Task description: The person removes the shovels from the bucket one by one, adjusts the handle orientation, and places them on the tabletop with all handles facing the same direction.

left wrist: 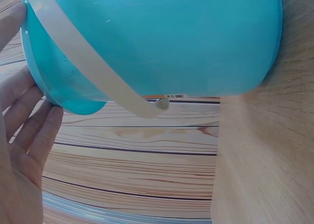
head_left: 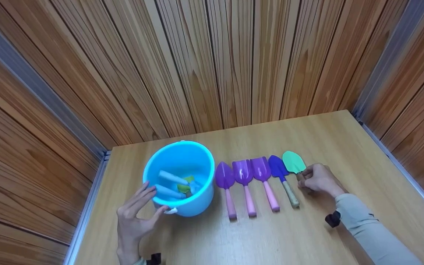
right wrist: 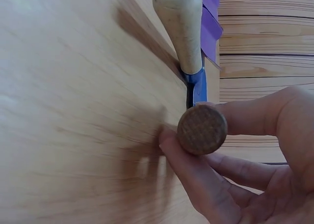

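Observation:
A light-blue bucket [head_left: 193, 206] stands upright at the left, its white strap handle [left wrist: 93, 62] hanging down the near side. My left hand [head_left: 134, 217] touches the rim with fairly straight fingers, the thumb near the handle's hinge. Inside the bucket lie light-blue handles [head_left: 173, 177] and green pieces [head_left: 183, 188]. With thumb and fingers, my right hand [head_left: 320, 181] pinches the brown wooden handle [right wrist: 202, 129] of a small green-bladed trowel [head_left: 293, 161]. Just left of it lies a blue trowel [head_left: 278, 167] with a pale wooden handle.
Between the bucket and the blue trowel, a pointed purple trowel [head_left: 225, 176] and two square-ended purple shovels [head_left: 242, 172] lie in a row, pink handles toward me. Wood-patterned panels [head_left: 212, 73] wall the table [head_left: 204, 239] at the back and sides.

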Demonstrator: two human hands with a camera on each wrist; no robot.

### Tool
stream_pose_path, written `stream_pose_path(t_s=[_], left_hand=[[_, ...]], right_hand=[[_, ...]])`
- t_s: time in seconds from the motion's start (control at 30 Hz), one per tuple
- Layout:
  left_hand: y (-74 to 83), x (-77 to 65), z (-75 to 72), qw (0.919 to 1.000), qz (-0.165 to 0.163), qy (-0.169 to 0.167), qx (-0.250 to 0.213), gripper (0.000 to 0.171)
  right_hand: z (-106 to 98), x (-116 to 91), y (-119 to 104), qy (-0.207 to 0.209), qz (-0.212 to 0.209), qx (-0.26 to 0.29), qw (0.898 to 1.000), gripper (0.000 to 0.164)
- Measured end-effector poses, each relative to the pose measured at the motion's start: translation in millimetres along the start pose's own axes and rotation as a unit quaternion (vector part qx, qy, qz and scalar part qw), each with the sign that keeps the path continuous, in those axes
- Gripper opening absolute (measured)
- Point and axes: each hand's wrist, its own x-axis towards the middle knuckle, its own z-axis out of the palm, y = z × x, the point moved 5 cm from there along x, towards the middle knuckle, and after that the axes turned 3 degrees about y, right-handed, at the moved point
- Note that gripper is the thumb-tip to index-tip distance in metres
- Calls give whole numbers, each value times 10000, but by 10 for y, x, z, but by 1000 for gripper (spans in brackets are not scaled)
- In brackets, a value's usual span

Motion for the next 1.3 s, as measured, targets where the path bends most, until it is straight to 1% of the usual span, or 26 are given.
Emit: stream_pose_path(t_s=[0.13, 0.3, 0.4, 0.47, 0.6, 0.7, 0.83, 0.97, 1.07, 1.13, 1.2, 1.3], left_hand=[[-3, -7, 0, 10000, -66, 10, 24, 59], [-5, -24, -5, 9999, -96, -4, 49, 58], [0, -26, -13, 9999, -106, -19, 51, 58], [4, -27, -17, 10000, -87, 8, 42, 59], [19, -17, -10, 10000, 29, 8, 29, 60], [25, -8, -3, 9999, 97, -11, 22, 61], [14, -8, -4, 10000, 60, -13, 36, 61], [2, -3, -8, 10000, 17, -35, 56, 61], [-1, -3, -6, 10000, -24, -27, 40, 61], [-2, -8, -3, 10000, -39, -17, 41, 61], [0, -14, -1, 10000, -42, 19, 13, 61], [2, -19, 2, 10000, -51, 36, 7, 62]], right_hand=[[-1, 15, -17, -8, -16, -80, 10000, 45], [5, 17, -18, 137, -149, -469, 9987, 50], [20, 18, -5, 142, -102, -546, 9984, 50], [27, 19, 2, 98, -68, -560, 9984, 49], [35, 26, 3, 78, -180, -726, 9972, 50], [39, 25, 4, 97, -255, -786, 9965, 49], [38, 14, -6, 102, -228, -759, 9968, 50], [25, -4, -38, 39, -212, -782, 9967, 54], [5, -13, -84, -88, -205, -880, 9959, 59], [-22, -10, -140, -123, -222, -1051, 9941, 61], [-57, -5, -231, -95, -310, -1331, 9906, 64], [-100, -6, -430, 71, -535, -1747, 9831, 66]])
